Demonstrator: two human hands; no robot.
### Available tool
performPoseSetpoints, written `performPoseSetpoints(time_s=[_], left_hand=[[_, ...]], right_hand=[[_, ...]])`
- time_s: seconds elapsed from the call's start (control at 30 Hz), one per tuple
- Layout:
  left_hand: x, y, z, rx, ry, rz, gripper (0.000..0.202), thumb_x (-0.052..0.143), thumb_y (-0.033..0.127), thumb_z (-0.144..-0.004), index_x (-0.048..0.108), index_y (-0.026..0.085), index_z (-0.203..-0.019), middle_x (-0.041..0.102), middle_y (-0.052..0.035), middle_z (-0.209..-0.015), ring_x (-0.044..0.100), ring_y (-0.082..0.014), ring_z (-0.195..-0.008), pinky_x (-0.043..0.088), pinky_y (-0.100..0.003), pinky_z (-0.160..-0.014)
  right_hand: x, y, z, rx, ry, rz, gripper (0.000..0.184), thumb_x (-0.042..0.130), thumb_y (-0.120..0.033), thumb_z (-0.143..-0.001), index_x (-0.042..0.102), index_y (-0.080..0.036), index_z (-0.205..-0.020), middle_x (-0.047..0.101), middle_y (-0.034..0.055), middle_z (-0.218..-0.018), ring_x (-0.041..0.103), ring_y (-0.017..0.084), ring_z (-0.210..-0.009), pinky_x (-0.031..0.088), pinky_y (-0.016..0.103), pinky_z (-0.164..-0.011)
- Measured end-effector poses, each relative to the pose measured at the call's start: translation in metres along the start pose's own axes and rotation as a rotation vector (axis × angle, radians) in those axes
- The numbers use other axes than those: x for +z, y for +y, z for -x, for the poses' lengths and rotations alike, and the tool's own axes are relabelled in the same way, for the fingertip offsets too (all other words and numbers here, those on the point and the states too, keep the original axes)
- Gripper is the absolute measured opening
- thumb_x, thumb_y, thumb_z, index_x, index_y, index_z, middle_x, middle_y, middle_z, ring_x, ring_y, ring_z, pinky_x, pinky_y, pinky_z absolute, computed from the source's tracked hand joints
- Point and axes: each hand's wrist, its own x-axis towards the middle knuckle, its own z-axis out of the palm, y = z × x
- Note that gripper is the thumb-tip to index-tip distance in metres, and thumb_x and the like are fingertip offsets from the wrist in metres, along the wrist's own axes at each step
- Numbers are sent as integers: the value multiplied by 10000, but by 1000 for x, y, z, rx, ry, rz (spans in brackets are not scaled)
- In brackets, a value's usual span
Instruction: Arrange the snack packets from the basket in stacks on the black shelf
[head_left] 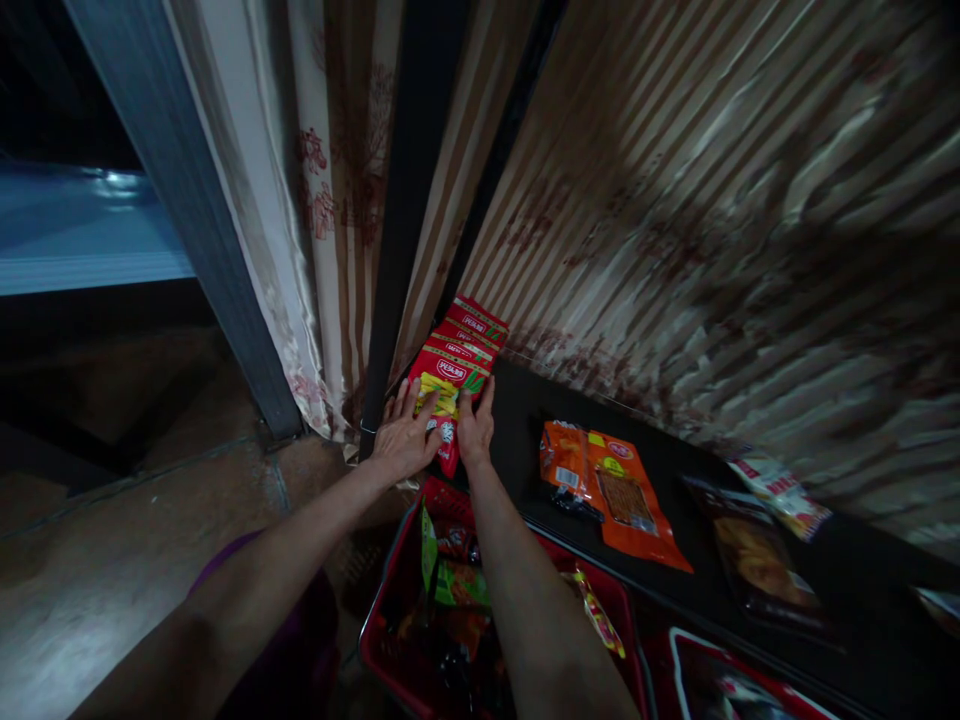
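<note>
A row of overlapping red snack packets (451, 368) with green and yellow print lies at the left end of a black shelf. On the left edge of the front packet is my left hand (406, 437), its thumb over the front and its fingers along the side. My right hand (475, 428) holds the same packet at its right edge, thumb on the printed face. The undersides of the fingers are hidden. Just below the hands stands a red basket (390, 590) holding several snack packets, among them a green packet (461, 583).
Orange snack packets (626, 490), a dark brown packet (765, 560) and a white-and-red packet (780, 490) lie along the black shelf (517, 415). A pleated curtain (637, 200) hangs behind it. Dark posts (401, 200) rise at left. A second basket (679, 650) stands at lower right.
</note>
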Motion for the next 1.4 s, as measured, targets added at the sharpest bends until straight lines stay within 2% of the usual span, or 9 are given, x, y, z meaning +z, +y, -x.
performPoseSetpoints(time_s=[0.1, 0.33, 0.53, 0.67, 0.87, 0.97, 1.07, 1.23, 1.4], left_hand=[[2, 0, -3, -9, 34, 14, 604, 453, 377, -853, 328, 217, -1422, 218, -80, -1540, 181, -255, -1413, 228, -430, -1123], [4, 0, -9, -64, 51, 26, 626, 400, 490, -882, 291, 227, -1439, 277, -92, -1518, 193, -248, -1412, 251, -434, -1110], [4, -5, -9, -36, 84, 49, 551, 313, 401, -929, 318, 171, -1429, 200, -95, -1545, 115, -235, -1431, 192, -423, -1145], [2, -7, -11, -78, 93, 117, 520, 257, 354, -945, 316, 179, -1431, 229, -69, -1538, 110, -202, -1434, 197, -386, -1156], [5, -9, -17, -133, 125, 210, 505, 273, 319, -943, 360, 116, -1397, 250, -114, -1526, 166, -231, -1422, 227, -393, -1153], [7, -9, -16, -119, 133, 210, 500, 313, 317, -934, 359, 126, -1394, 232, -116, -1532, 187, -234, -1416, 254, -390, -1143], [8, -10, -15, -118, 122, 203, 510, 341, 326, -926, 348, 137, -1400, 219, -110, -1536, 220, -233, -1407, 271, -377, -1136], [9, -9, -15, -85, 160, 185, 532, 387, 336, -908, 310, 214, -1420, 230, -59, -1538, 211, -218, -1411, 278, -393, -1132], [11, -9, -19, -42, 227, 174, 554, 442, 314, -886, 319, 244, -1422, 235, -57, -1537, 263, -238, -1392, 304, -415, -1117]], right_hand=[[-3, -3, 1, 45, -2, -32, 774, 301, -590, -849, 93, -206, -1488, 485, 105, -1389, 513, 277, -1219, 382, 404, -983], [1, 5, 0, 10, 38, -104, 724, 304, -579, -848, 208, -207, -1462, 468, 106, -1405, 478, 248, -1252, 383, 402, -996], [5, 15, -3, -68, 119, -231, 682, 221, -540, -882, 205, -169, -1454, 384, 117, -1460, 412, 197, -1311, 382, 392, -1019], [-7, 18, 19, -100, 160, -247, 680, 266, -530, -889, 233, -137, -1442, 342, 142, -1478, 383, 197, -1330, 368, 375, -1043], [-25, 21, 69, -312, 22, 78, 757, 438, -560, -840, 191, -207, -1463, 246, 106, -1526, 239, 239, -1397, 288, 458, -1096], [-25, 19, 76, -385, -85, 204, 859, 518, -574, -796, 146, -199, -1474, 159, 108, -1552, 141, 244, -1424, 238, 464, -1120], [-23, 18, 73, -375, -146, 271, 903, 547, -571, -779, 117, -196, -1480, 111, 113, -1560, 104, 251, -1431, 229, 468, -1121], [-22, 18, 70, -371, -175, 314, 911, 593, -531, -767, 117, -226, -1481, 128, 110, -1559, 125, 257, -1430, 257, 465, -1106], [-19, 17, 73, -345, -138, 357, 849, 565, -511, -801, 142, -228, -1480, 195, 135, -1542, 235, 279, -1400, 317, 461, -1066]])
